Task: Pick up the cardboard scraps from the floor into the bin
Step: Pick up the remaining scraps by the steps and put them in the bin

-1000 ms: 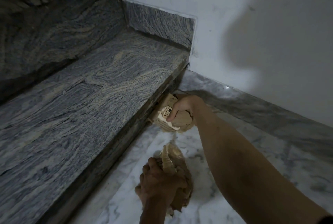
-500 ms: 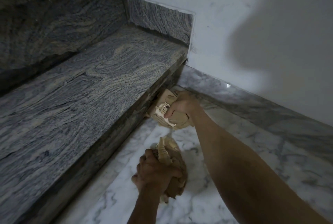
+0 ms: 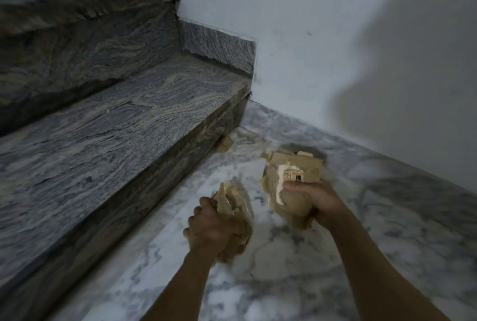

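Note:
My right hand [image 3: 316, 203] grips a bundle of torn tan cardboard scraps [image 3: 291, 176], held up above the marble floor near the wall. My left hand [image 3: 213, 227] grips a second crumpled wad of cardboard scraps [image 3: 233, 200], lower and to the left, close to the stair. One small cardboard scrap [image 3: 225, 144] lies on the floor against the foot of the bottom step, in the corner. No bin is in view.
Dark veined granite stairs [image 3: 116, 119] rise on the left. A white wall [image 3: 322, 44] with a grey marble skirting [image 3: 374, 155] runs along the right. The white-grey marble floor [image 3: 271, 282] spreads below my arms.
My right hand has pulled back from the foot of the step toward me and the wall side, lifting its cardboard bundle. A small scrap at the step's foot is uncovered. The left hand keeps its wad.

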A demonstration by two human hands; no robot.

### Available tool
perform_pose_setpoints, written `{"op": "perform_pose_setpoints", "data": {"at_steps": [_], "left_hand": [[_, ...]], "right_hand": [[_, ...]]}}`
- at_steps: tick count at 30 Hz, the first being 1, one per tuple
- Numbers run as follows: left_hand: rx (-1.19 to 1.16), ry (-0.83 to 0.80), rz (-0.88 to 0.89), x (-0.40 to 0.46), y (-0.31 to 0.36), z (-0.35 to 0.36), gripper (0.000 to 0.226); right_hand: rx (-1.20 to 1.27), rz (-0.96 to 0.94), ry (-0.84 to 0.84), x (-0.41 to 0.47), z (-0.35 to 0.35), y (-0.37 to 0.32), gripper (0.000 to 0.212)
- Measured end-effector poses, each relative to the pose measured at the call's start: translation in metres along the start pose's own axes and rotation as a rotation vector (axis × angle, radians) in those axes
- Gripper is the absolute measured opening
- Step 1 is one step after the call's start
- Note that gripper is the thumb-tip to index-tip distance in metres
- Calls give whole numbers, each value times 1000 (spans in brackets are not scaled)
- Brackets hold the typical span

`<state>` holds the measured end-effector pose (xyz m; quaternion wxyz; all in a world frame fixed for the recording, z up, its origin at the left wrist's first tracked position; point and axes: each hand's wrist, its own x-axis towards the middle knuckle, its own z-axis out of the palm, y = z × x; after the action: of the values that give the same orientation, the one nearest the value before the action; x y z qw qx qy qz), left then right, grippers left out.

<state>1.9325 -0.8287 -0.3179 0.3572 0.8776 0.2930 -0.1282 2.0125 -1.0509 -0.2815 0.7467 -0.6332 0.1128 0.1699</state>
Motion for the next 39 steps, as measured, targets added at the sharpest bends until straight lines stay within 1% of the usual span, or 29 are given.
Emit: {"op": "perform_pose_setpoints", "data": {"at_steps": [2,4,6,8,10,11,13,15,17,18,20,21,22,23,24,25,26,27,28,30,32,35,39], "left_hand": [[69,39,106,-18,-1,2,77],[140,66,195,-33,-3,2,74],[165,95,232,-37,-12,-3,73],[99,157,199,-31,-25,-18,76],[-4,246,107,-17,-42,-39,89],[-53,281,60,-9,-52,-48,92],[-139,300,-23,3,-66,-59,92],[-192,328,-45,12,-76,-56,89],[-215,384,-31,17,-83,-46,91],[-230,406,-26,20,-88,-41,96],[-226,445,6,27,-94,-34,105],[-211,458,27,33,-95,-32,108],[-210,463,27,37,-96,-30,110],[-216,467,12,38,-95,-29,112],[-225,471,-9,38,-94,-28,115],[-228,474,-11,37,-93,-29,118],[-223,475,0,36,-90,-31,119],[-215,472,9,36,-89,-32,121],[-212,469,8,36,-88,-33,123],[-205,480,15,39,-87,-33,128],[-183,493,27,40,-85,-33,124],[-203,472,-8,40,-81,-33,118],[-195,464,-3,42,-84,-32,120]], "right_hand": [[32,11,38,-22,-7,8,40],[25,3,56,-36,-12,17,44],[-45,-4,74,-43,-10,22,46],[-136,-10,75,-40,-1,20,49],[-224,-9,29,-26,19,14,56],[-263,-6,3,-15,32,9,59],[-319,-6,-64,9,59,-1,61],[-380,-10,-172,36,88,-13,55],[-485,1,-216,63,116,-20,59],[-538,38,-206,79,127,-21,69],[-633,141,-202,117,144,-17,111],[-670,206,-205,133,147,-16,129],[-694,279,-208,149,147,-16,136],[-722,362,-230,161,146,-16,127],[-735,446,-280,165,149,-20,99],[-765,513,-336,168,152,-27,63],[-811,562,-372,171,155,-34,32],[-858,593,-409,173,157,-40,13],[-903,626,-422,172,159,-45,7],[-944,697,-435,177,162,-50,13],[-960,744,-461,178,165,-53,18],[-968,764,-494,179,167,-58,18],[-1031,790,-537,186,172,-59,21]]}}
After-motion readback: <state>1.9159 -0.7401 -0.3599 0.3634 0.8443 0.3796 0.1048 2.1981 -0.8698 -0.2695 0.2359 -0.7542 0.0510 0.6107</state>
